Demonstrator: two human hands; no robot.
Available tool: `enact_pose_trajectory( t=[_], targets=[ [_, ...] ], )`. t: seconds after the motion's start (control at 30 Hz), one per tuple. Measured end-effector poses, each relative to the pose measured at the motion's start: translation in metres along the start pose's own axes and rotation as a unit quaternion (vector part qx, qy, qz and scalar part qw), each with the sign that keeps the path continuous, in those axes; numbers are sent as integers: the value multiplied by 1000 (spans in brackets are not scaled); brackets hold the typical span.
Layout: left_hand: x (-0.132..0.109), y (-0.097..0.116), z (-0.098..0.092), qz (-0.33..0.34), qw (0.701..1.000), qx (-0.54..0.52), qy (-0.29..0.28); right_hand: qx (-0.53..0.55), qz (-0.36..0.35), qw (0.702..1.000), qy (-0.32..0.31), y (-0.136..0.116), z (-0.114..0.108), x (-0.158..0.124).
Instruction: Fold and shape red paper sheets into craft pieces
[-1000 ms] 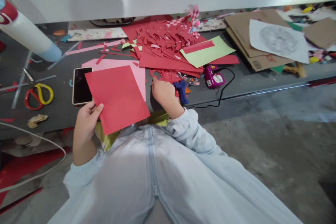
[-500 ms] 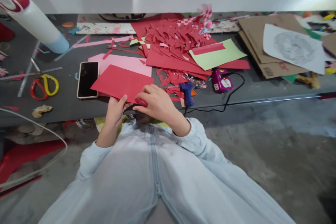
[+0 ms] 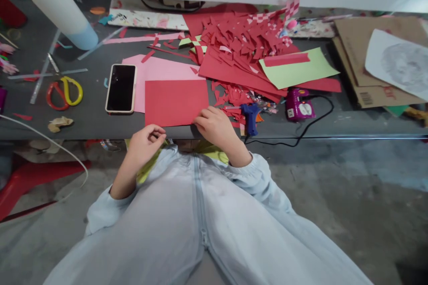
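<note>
A red paper sheet [image 3: 175, 102] lies flat near the front edge of the dark table [image 3: 90, 116], partly over a pink sheet [image 3: 157, 67]. My right hand [image 3: 216, 125] has bent fingers pinched at the sheet's lower right corner. My left hand [image 3: 144, 143] hovers just off the table's front edge below the sheet, its fingers curled in with nothing visible in them. Both sleeves are pale blue.
A phone [image 3: 121, 87] lies left of the sheet, with red-and-yellow scissors [image 3: 63, 93] further left. A blue glue gun [image 3: 250, 116], a purple corded device [image 3: 299, 106], a heap of red scraps [image 3: 240, 44], a green sheet [image 3: 297, 69] and cardboard [image 3: 368, 58] lie to the right.
The red sheet, held up in my left hand a second ago, now lies flat and square on the table. My left hand has let go and drawn back; my right hand moved onto its corner.
</note>
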State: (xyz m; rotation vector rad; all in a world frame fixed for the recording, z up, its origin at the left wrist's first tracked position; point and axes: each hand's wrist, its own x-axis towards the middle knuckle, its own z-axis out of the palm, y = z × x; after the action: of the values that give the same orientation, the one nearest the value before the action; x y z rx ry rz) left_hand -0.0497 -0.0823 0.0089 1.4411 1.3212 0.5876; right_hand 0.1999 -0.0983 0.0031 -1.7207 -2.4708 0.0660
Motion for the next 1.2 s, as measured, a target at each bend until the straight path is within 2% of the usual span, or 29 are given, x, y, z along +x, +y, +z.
enact_pose_trajectory(
  t=[0.1, 0.17, 0.23, 0.3, 0.43, 0.63, 0.77, 0.93, 1.07, 1.2],
  targets=[
    [-2, -2, -5, 57, 981, 170, 69, 14, -1, 1000, 8, 3, 5, -4],
    [0, -5, -4, 125, 937, 313, 93, 23, 2, 1000, 15, 4, 7, -6],
    [3, -8, -1, 185, 894, 394, 104, 37, 8, 999, 22, 4, 8, -7],
    [7, -11, 2, 228, 872, 418, 114, 57, 9, 998, 27, 5, 9, -7],
    [14, -15, 7, 293, 854, 416, 112, 99, 10, 994, 38, 6, 8, -9],
    [16, -17, 13, 350, 820, 437, 117, 120, 11, 991, 49, 7, 6, -14],
    [14, -17, 16, 347, 822, 440, 102, 85, 17, 996, 31, 0, 5, -15],
    [8, -11, 22, 339, 818, 455, 94, 70, 4, 997, 14, -22, 4, -5],
    [4, -9, 27, 324, 820, 462, 88, 117, -7, 993, -1, -35, 9, 4],
    [-5, -17, 30, 308, 844, 427, 104, 179, 17, 984, -12, -34, 17, 9]
  ],
)
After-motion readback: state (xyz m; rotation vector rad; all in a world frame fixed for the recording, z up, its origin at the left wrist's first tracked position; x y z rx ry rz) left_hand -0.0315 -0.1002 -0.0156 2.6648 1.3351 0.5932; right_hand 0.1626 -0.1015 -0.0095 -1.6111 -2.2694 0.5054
